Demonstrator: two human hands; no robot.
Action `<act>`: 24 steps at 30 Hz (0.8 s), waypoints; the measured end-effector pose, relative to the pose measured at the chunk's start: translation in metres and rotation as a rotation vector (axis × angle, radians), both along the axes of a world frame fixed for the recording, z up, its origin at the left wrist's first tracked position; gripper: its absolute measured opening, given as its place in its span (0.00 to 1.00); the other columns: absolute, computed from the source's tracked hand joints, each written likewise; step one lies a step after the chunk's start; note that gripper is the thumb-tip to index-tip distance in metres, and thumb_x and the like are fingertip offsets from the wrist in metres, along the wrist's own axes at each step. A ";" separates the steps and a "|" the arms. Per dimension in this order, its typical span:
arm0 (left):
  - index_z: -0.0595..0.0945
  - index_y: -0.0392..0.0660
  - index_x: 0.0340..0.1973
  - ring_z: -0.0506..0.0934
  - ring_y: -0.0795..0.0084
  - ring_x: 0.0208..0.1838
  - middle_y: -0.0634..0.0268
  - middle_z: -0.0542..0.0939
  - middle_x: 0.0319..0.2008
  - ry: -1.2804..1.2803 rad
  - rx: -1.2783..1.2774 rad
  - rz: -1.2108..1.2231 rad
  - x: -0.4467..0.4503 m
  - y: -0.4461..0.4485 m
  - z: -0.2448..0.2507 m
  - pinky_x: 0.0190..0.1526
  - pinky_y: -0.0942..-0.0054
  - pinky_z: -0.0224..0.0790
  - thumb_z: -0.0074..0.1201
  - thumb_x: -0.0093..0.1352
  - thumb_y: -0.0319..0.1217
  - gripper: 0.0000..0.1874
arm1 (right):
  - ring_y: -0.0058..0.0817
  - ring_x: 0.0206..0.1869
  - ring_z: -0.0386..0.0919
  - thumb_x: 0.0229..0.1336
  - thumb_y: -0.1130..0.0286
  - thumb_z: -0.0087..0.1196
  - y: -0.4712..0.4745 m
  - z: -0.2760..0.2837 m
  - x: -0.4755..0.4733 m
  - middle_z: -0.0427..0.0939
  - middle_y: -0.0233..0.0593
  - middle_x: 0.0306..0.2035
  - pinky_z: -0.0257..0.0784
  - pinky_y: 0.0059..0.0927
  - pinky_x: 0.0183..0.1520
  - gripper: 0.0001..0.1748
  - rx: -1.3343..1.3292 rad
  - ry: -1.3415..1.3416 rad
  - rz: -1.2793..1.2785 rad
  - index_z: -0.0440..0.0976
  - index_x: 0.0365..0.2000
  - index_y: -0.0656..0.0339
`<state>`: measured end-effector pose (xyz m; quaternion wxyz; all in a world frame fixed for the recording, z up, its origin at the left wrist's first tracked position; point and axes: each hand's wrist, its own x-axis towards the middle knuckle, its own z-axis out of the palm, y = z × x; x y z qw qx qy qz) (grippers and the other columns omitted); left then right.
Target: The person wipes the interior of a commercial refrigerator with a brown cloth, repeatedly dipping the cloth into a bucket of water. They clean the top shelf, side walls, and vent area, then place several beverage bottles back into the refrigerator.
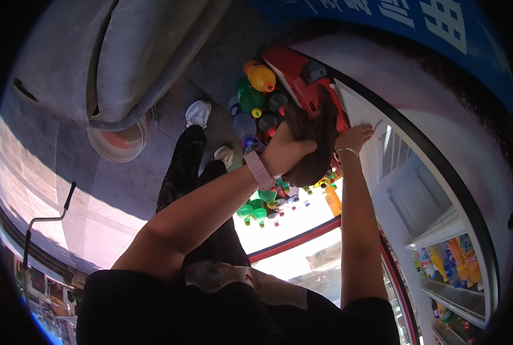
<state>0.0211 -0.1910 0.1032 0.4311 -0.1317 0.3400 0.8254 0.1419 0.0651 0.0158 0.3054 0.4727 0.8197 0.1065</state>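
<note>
A dark brown cloth is bunched in my left hand, which has a pink watch band at its wrist. The cloth covers most of that hand's fingers. My right hand, with a bracelet, rests its fingers against the white inner frame of an open drinks refrigerator and holds nothing. In front of both hands is the refrigerator's red lower panel. Plastic bottles stand close beside it, among them an orange bottle, a green bottle and a clear bottle.
Drinks bottles fill refrigerator shelves at the right. A red-edged glass door crosses below my arms. More green bottles show in bright light. A pale bucket sits under a large grey curved object. A crank handle stands left.
</note>
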 end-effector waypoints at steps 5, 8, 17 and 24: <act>0.75 0.37 0.61 0.83 0.52 0.45 0.44 0.84 0.42 0.459 -0.612 -0.078 -0.065 -0.011 -0.046 0.51 0.63 0.73 0.54 0.61 0.25 0.30 | 0.68 0.77 0.39 0.45 0.63 0.63 -0.024 0.023 -0.023 0.36 0.84 0.71 0.40 0.45 0.79 0.65 -0.045 -0.046 0.004 0.30 0.67 0.89; 0.82 0.40 0.51 0.82 0.45 0.46 0.42 0.84 0.44 0.617 -0.660 -0.393 -0.084 0.017 -0.092 0.50 0.56 0.74 0.54 0.62 0.29 0.21 | 0.69 0.77 0.37 0.46 0.61 0.62 -0.025 0.026 -0.028 0.34 0.85 0.71 0.38 0.46 0.80 0.65 -0.055 -0.065 0.016 0.29 0.66 0.91; 0.87 0.48 0.43 0.77 0.50 0.54 0.48 0.80 0.49 0.812 -0.709 -0.762 -0.088 0.031 -0.303 0.55 0.59 0.70 0.53 0.68 0.35 0.13 | 0.72 0.76 0.36 0.44 0.61 0.62 -0.022 0.025 -0.022 0.36 0.86 0.70 0.37 0.50 0.80 0.66 -0.099 -0.026 0.015 0.29 0.65 0.92; 0.81 0.37 0.53 0.75 0.55 0.61 0.50 0.76 0.62 0.081 -0.668 -0.632 -0.106 0.042 -0.409 0.59 0.60 0.68 0.49 0.73 0.37 0.20 | 0.68 0.74 0.44 0.47 0.62 0.58 -0.028 0.039 -0.034 0.41 0.83 0.69 0.46 0.49 0.78 0.58 -0.142 -0.089 -0.053 0.36 0.65 0.90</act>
